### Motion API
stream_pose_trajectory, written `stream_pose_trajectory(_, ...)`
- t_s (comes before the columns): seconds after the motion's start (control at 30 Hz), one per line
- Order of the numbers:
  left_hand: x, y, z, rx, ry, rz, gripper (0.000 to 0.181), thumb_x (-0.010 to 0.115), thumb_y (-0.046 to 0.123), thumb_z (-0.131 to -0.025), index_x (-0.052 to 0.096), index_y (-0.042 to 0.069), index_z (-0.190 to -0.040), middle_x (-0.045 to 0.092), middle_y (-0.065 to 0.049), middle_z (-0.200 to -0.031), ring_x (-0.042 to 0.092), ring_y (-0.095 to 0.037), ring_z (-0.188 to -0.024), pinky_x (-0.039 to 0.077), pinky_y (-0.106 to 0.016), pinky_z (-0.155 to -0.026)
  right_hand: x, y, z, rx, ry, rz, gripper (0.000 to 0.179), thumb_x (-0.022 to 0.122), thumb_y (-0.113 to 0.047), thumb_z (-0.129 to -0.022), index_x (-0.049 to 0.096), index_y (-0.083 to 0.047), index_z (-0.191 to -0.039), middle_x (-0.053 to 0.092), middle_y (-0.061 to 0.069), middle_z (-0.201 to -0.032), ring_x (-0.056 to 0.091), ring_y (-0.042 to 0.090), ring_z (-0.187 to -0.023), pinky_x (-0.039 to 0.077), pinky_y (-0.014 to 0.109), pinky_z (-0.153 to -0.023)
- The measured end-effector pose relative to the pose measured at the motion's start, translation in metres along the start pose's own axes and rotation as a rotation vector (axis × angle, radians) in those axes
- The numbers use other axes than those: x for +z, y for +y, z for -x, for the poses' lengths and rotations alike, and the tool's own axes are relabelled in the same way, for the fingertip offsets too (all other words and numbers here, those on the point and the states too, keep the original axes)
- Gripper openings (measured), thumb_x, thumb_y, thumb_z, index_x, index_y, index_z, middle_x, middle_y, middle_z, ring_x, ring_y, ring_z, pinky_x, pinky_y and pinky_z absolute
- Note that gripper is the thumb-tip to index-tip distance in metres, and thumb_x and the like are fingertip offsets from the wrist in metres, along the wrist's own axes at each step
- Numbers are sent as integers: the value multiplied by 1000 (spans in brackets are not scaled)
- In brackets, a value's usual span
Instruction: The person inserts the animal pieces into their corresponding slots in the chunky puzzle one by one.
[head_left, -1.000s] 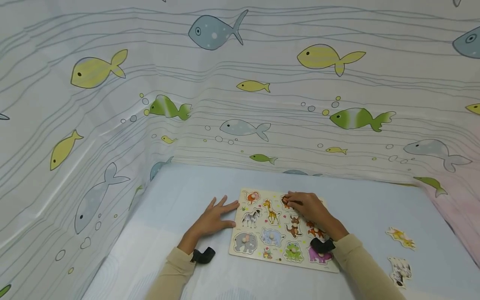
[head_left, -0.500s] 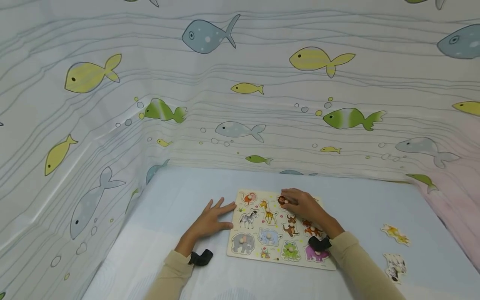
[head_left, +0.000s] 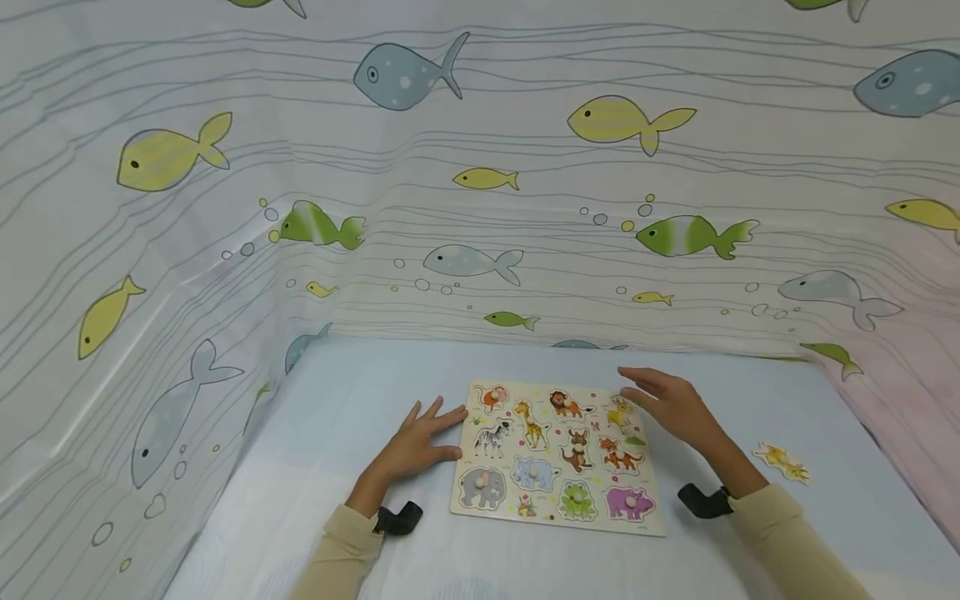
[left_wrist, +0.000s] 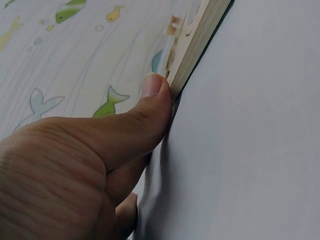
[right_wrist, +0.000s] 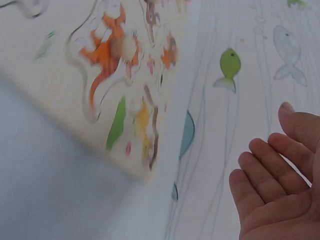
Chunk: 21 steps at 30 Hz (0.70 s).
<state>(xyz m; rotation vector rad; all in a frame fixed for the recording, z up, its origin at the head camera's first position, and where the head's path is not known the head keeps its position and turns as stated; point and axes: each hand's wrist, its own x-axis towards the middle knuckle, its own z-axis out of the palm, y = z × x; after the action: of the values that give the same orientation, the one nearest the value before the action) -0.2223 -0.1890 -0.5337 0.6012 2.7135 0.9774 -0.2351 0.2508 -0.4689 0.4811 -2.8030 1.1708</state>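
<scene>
A wooden knob puzzle board (head_left: pixel 543 500) with animal pictures lies on the table. My left hand (head_left: pixel 416 446) rests on the table with fingers spread, fingertips and thumb at the board's left edge (left_wrist: pixel 192 55). My right hand (head_left: pixel 675 408) is open and empty beside the far right corner, fingertips over the yellow antelope picture (head_left: pixel 619 414). The lion piece (head_left: pixel 566 405) sits in its recess near the top. The elephant (head_left: pixel 482 488), frog (head_left: pixel 577 501) and purple hippo (head_left: pixel 630 503) show knobs. In the right wrist view an orange animal piece (right_wrist: pixel 112 47) is blurred.
A loose yellow animal piece (head_left: pixel 782 462) lies on the table right of the board. The right sleeve (head_left: pixel 795 533) covers the spot where the loose zebra piece was seen. Fish-patterned sheeting (head_left: pixel 465 258) rises behind and at the left.
My right hand has let go of the lion piece and moved right, off the board's middle, with its fingers straightening. The left hand stays at the left edge. The view has shifted slightly.
</scene>
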Motion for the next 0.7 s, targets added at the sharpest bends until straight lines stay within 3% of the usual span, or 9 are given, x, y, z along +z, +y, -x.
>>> stream_pose_trajectory(0.2,1,0,-1,12,5,-2,73,76,40,-83,50,21,-148,45,6,-155,16,-31,-155,-5,-55,-127,-43,10,43,48,39,106,43,64,-32,-98,63,-8,-134,66,17,-132,61,41,-123,56,52,-92)
stream_pose_trajectory(0.23,1,0,-1,12,6,-3,72,76,40,-83,50,21,-148,45,6,-155,16,-31,-155,-5,-54,-127,-51,12,50,69,48,125,43,64,-34,-98,63,-9,-134,66,17,-132,63,36,-122,58,50,-90)
stream_pose_trajectory(0.33,1,0,-1,9,8,-7,72,76,40,-83,50,22,-148,45,7,-154,17,-31,-155,-5,-54,-127,-74,22,71,144,69,146,44,63,-38,-98,63,-14,-135,66,16,-133,66,2,-113,63,36,-79)
stream_pose_trajectory(0.43,2,0,-1,1,5,-3,73,77,40,-82,50,22,-148,45,7,-155,16,-31,-155,-6,-54,-127,-93,35,91,203,93,131,45,62,-38,-99,62,-14,-136,67,5,-132,49,-26,-103,56,14,-71)
stream_pose_trajectory(0.6,2,1,-1,-16,2,3,72,77,39,-83,50,22,-148,44,6,-155,16,-30,-155,-6,-53,-127,-109,53,113,261,118,119,49,62,-40,-99,60,-10,-138,58,-29,-122,40,-35,-99,48,3,-68)
stream_pose_trajectory(0.63,2,2,-1,-16,4,2,72,77,38,-83,50,22,-148,44,6,-155,16,-30,-155,-6,-53,-127,-110,57,117,277,124,126,51,62,-42,-98,60,-10,-138,56,-31,-121,39,-35,-98,47,3,-67)
stream_pose_trajectory(0.7,2,2,-1,-15,8,3,72,77,38,-83,50,22,-148,44,6,-155,16,-30,-155,-6,-53,-127,-110,66,124,309,137,139,53,62,-43,-98,59,-8,-138,60,-25,-123,36,-36,-97,46,3,-65)
